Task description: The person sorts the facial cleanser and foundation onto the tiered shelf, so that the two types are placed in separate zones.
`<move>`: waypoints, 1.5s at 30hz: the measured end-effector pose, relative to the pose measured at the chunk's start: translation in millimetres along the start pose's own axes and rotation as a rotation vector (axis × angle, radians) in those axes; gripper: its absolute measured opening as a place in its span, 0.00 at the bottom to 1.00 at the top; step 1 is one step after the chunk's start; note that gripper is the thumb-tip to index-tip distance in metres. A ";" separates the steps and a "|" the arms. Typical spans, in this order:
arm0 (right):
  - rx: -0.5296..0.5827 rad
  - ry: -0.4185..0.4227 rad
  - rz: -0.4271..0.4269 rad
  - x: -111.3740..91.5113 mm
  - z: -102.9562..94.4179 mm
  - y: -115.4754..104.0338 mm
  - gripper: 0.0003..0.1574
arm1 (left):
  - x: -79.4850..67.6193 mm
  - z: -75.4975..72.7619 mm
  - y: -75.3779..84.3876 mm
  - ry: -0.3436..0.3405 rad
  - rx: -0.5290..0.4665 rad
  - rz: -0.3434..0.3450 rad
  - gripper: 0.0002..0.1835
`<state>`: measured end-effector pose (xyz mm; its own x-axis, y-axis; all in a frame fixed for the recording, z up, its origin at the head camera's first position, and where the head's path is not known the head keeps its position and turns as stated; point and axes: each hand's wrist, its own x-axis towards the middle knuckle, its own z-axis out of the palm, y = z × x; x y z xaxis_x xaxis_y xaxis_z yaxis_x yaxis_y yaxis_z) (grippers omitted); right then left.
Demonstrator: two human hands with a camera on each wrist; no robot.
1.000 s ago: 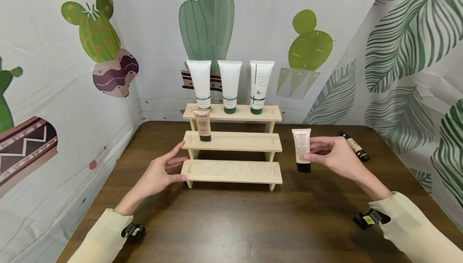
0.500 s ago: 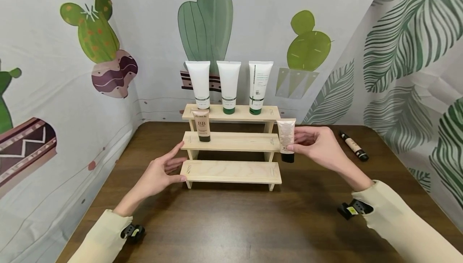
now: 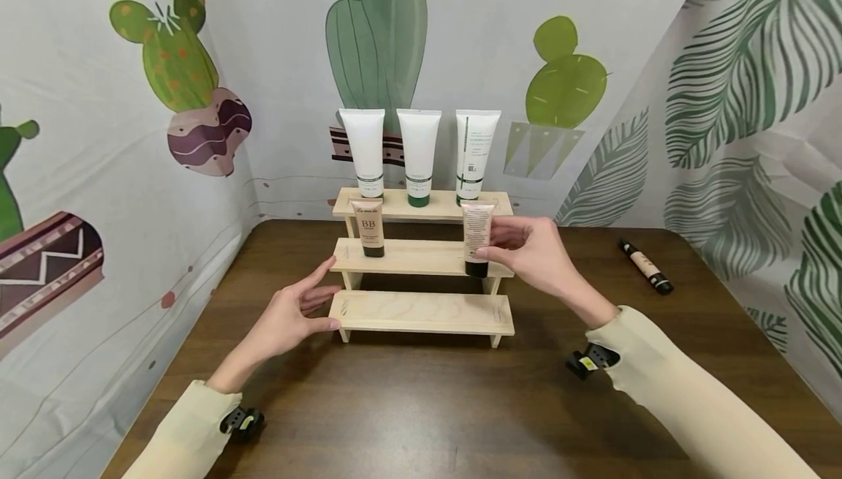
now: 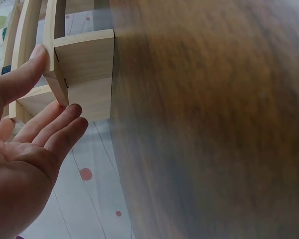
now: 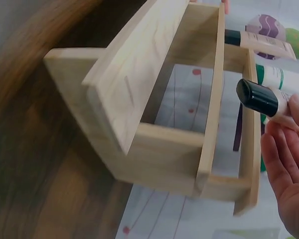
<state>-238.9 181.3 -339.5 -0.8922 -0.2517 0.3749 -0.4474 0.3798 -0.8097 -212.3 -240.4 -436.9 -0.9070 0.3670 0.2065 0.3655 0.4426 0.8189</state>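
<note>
My right hand (image 3: pixel 542 254) pinches a pinkish-beige cosmetic tube (image 3: pixel 476 232), black cap down, at the right end of a three-step wooden rack's (image 3: pixel 421 311) middle shelf. The right wrist view has its black cap (image 5: pixel 257 98) apart from the wood. My left hand (image 3: pixel 289 319) touches the rack's left end with extended fingers, its thumb at the bottom shelf. On the middle shelf's left stands a beige BB cream tube (image 3: pixel 371 229), cap down. Along the top shelf stand three white tubes, left (image 3: pixel 365 150), middle (image 3: pixel 419 150) and right (image 3: pixel 476 146); the held tube partly overlaps the right one's base.
A beige-and-black slim tube (image 3: pixel 647 267) lies at the back right of the dark wooden table (image 3: pixel 421 406). Behind the table hangs a pale cloth (image 3: pixel 289 62) printed with cacti and leaves.
My right hand has carried the beige tube leftward and up, from beside the rack to the middle shelf's right end. The left hand has stayed at the rack's left end.
</note>
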 end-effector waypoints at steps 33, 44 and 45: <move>0.046 -0.026 -0.038 45.4 69.1 -1.8 0.24 | -0.5 -0.8 1.2 -0.002 0.012 0.006 0.60; 0.053 -0.021 -0.014 46.3 71.9 -2.8 0.24 | -0.1 -0.7 1.9 -0.003 0.016 0.004 0.60; 0.056 -0.022 -0.014 46.5 72.2 -2.6 0.24 | -0.1 -0.7 1.8 -0.003 0.016 0.003 0.60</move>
<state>-274.8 104.4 -352.5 -0.8840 -0.2766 0.3769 -0.4553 0.3261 -0.8285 -211.7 -240.2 -435.0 -0.9054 0.3705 0.2075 0.3714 0.4543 0.8097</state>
